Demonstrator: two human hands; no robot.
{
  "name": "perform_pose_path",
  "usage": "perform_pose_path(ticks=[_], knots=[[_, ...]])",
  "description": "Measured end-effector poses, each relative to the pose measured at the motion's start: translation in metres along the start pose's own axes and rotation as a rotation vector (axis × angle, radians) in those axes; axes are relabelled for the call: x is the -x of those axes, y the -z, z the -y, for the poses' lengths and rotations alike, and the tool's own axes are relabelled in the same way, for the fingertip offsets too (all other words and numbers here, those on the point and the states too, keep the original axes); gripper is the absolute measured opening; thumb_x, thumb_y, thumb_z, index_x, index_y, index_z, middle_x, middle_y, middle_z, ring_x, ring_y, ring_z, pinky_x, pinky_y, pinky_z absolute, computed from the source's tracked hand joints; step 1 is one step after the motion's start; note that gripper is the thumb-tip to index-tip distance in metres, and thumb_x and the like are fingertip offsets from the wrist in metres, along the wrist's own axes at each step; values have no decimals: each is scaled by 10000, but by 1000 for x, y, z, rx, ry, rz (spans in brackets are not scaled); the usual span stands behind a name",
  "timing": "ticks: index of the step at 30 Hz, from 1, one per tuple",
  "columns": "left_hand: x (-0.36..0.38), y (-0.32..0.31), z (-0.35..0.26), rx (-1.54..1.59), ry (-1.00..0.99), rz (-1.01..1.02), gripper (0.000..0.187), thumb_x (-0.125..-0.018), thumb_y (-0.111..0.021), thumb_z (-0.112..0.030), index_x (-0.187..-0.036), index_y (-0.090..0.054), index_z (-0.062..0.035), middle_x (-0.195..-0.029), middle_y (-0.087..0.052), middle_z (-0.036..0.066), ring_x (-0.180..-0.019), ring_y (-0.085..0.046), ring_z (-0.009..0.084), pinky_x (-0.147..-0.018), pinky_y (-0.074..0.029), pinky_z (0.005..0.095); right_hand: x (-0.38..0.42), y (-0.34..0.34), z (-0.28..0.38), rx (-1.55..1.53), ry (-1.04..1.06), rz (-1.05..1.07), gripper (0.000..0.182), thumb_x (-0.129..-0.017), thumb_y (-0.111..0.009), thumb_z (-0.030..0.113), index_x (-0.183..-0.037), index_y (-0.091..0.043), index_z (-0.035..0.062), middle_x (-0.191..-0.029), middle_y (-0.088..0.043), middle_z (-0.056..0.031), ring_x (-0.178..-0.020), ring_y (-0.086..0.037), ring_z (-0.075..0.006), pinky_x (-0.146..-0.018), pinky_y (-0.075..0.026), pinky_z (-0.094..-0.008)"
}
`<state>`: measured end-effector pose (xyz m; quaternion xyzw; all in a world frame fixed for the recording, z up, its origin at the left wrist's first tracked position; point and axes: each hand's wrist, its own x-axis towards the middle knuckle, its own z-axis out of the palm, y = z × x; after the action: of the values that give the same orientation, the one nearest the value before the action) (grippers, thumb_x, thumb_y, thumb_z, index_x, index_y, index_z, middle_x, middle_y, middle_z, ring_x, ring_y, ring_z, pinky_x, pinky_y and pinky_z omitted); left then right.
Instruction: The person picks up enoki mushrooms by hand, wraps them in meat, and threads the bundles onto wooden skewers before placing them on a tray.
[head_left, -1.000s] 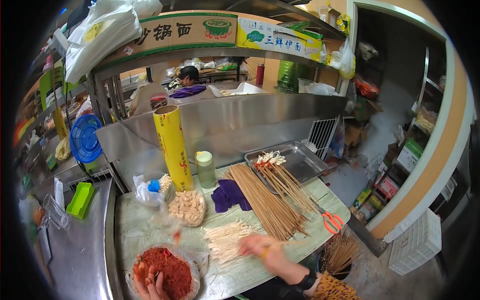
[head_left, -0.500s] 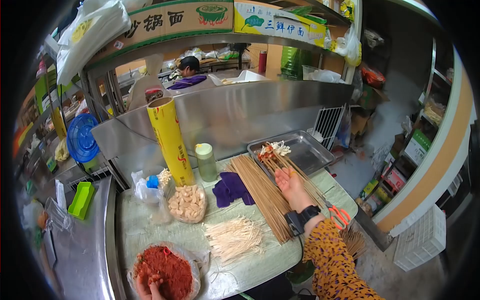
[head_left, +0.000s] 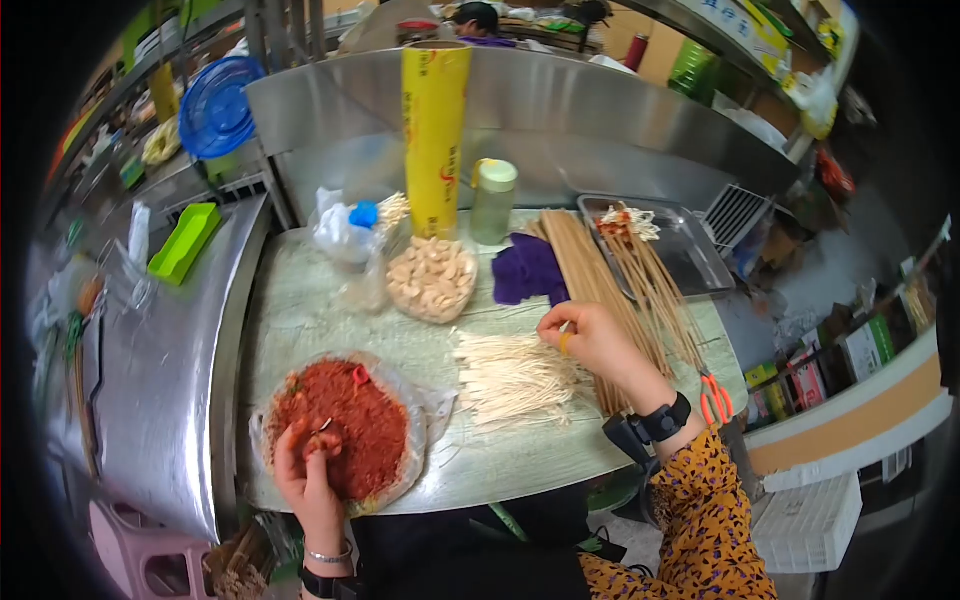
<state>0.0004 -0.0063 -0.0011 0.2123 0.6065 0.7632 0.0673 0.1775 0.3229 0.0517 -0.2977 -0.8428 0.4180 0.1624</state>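
My left hand [head_left: 308,470] is over a plastic-lined bowl of red, coarse chili-like paste [head_left: 365,425], its reddened fingers closed on a small lump of the paste. At the upper right edge of a pile of enoki mushrooms [head_left: 505,385], my right hand [head_left: 588,345] has thumb and fingers pinched together; whatever is between them is too small to make out. A yellow band circles one finger. Long bamboo skewers [head_left: 585,265] lie just behind that hand. Loaded skewers [head_left: 650,270] rest with their red and white tips on a metal tray [head_left: 700,262].
Behind the mushrooms stand a container of pale, nut-like pieces [head_left: 432,280], a yellow film roll [head_left: 433,150] and a green bottle [head_left: 494,205]. A purple cloth [head_left: 528,270] lies beside them. Orange-handled scissors [head_left: 715,398] sit at the right table edge. A person [head_left: 475,20] is beyond the metal partition.
My right hand has come back from the tray and loaded skewers to the enoki pile. My left hand stays at the red paste. The view has tilted downward.
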Motion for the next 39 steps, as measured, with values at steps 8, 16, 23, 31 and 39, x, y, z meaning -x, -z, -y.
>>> perform_pose_path(ticks=[8, 16, 23, 31, 39], knots=[[1, 6, 1, 9, 26, 63, 313, -882, -450, 45, -1193, -476, 21, -1105, -587, 131, -893, -601, 163, -796, -493, 280, -6, -56, 33, 554, 418, 189, 105, -734, -653, 91, -829, -634, 52, -808, -633, -111, -794, -607, -311, -686, -483, -404], [3, 6, 0, 62, 37, 56, 297, -879, -460, 64, -1173, -484, 30, -1102, -584, 135, -898, -600, 169, -804, -497, 292, -20, -60, 27, 684, 159, 364, 282, -678, -734, 112, -937, -640, 52, -884, -651, -116, -867, -612, -288, -742, -484, -367], [2, 6, -1, 70, 31, 48, 274, -882, -483, 54, -1155, -498, 38, -1075, -592, 131, -883, -603, 167, -804, -499, 295, -18, -67, 45, 604, 289, 299, 282, -700, -715, 109, -967, -638, 61, -881, -644, -117, -868, -612, -295, -744, -486, -371], [1, 4, -6, 2, -37, 47, 250, -871, -486, 62, -1118, -521, 46, -1041, -593, 119, -862, -606, 164, -784, -500, 287, -31, -109, 38, 797, 441, 405, 150, -684, -588, 4, -808, -644, 66, -804, -646, -134, -812, -628, -332, -673, -502, -408], [1, 8, 2, 18, 32, 36, 227, -844, -482, 89, -1060, -543, 54, -1066, -543, 110, -849, -597, 159, -771, -488, 275, -22, -29, 56, 428, 281, 212, 164, -767, -628, 23, -929, -650, 8, -855, -656, -102, -726, -618, -160, -662, -499, -261]])
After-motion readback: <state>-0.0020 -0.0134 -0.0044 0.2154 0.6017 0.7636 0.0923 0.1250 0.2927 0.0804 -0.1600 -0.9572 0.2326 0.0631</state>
